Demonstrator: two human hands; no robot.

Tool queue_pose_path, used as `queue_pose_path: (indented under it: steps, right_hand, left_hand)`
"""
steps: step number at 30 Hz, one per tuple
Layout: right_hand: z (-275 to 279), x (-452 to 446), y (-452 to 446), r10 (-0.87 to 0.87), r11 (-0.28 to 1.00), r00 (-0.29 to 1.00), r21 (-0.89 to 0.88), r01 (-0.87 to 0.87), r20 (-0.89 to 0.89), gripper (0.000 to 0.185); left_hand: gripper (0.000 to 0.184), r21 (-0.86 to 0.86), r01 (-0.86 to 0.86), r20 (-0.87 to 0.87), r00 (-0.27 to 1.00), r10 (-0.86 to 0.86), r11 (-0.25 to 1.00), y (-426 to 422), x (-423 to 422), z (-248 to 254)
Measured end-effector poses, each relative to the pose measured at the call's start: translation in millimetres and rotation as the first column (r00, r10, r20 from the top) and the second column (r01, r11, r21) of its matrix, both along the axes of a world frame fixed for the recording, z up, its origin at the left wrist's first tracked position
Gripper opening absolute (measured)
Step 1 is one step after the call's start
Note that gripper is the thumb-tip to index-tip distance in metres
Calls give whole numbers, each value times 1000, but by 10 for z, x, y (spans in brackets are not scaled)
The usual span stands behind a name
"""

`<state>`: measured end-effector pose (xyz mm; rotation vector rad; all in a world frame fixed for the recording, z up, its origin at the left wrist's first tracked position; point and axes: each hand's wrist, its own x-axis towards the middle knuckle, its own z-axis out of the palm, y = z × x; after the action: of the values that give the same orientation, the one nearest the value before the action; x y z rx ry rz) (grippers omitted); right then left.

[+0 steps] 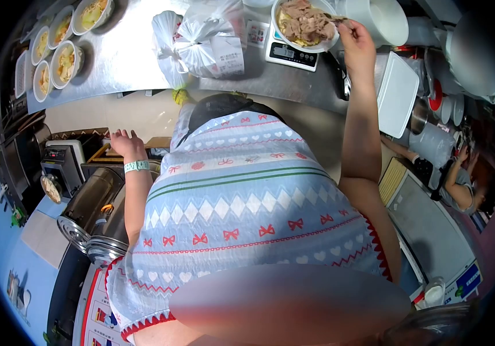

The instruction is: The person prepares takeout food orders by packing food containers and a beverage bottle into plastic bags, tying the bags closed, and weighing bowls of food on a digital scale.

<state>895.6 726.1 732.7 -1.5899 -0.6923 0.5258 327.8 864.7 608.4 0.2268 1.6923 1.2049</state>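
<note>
My right hand [358, 43] is at the right rim of a white bowl [282, 36], its fingertips pinched on a small piece of meat. Sliced meat [308, 23] lies over yellowish food in the bowl. Under the bowl is a digital scale [293, 56] with a lit display. Out to the left, away from the counter, my left hand [127, 144] hangs with its fingers apart, holding nothing; a band circles its wrist.
Knotted white plastic bags [210, 49] stand on the metal counter [122, 55]. Several filled bowls [66, 62] sit at its left. A black-handled tool [339, 74] and white tub [383, 23] are right of the scale. Metal cylinders [95, 199] stand lower left. Another person [461, 187] is at far right.
</note>
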Motion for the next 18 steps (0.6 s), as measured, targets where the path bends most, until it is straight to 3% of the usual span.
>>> queue_pose_path:
  steps: [4, 7, 9, 11, 12, 14, 18]
  right_hand:
    - [-374, 73, 240, 125, 992, 992, -17, -125, 4, 24]
    - [-269, 46, 353, 124, 987, 992, -96, -126, -25, 28]
    - [-172, 20, 388, 62, 991, 995, -119, -53, 79, 26]
    - [-155, 38, 377, 130, 959, 923, -282, -25, 362, 23]
    - [-163, 53, 352, 129, 959, 924, -282, -24, 361, 23]
    - [-167, 66, 306, 273, 858, 762, -508, 84, 588, 24]
    - [-18, -6, 209, 336, 801, 648, -569, 186, 684, 25]
  left_hand:
    - [41, -18, -7, -19, 1000, 6, 1000, 3, 59, -13]
    - [36, 19, 17, -26, 1000, -17, 1000, 55, 176, 73]
    - [33, 54, 45, -48, 998, -43, 998, 77, 199, 80]
    - [27, 65, 51, -60, 997, -47, 997, 95, 192, 78]
    - [27, 65, 52, -61, 997, -48, 997, 101, 173, 71]
    - [27, 24, 13, -26, 1000, -12, 1000, 89, 123, 44]
    - [31, 0, -4, -6, 1000, 4, 1000, 43, 35, -41]
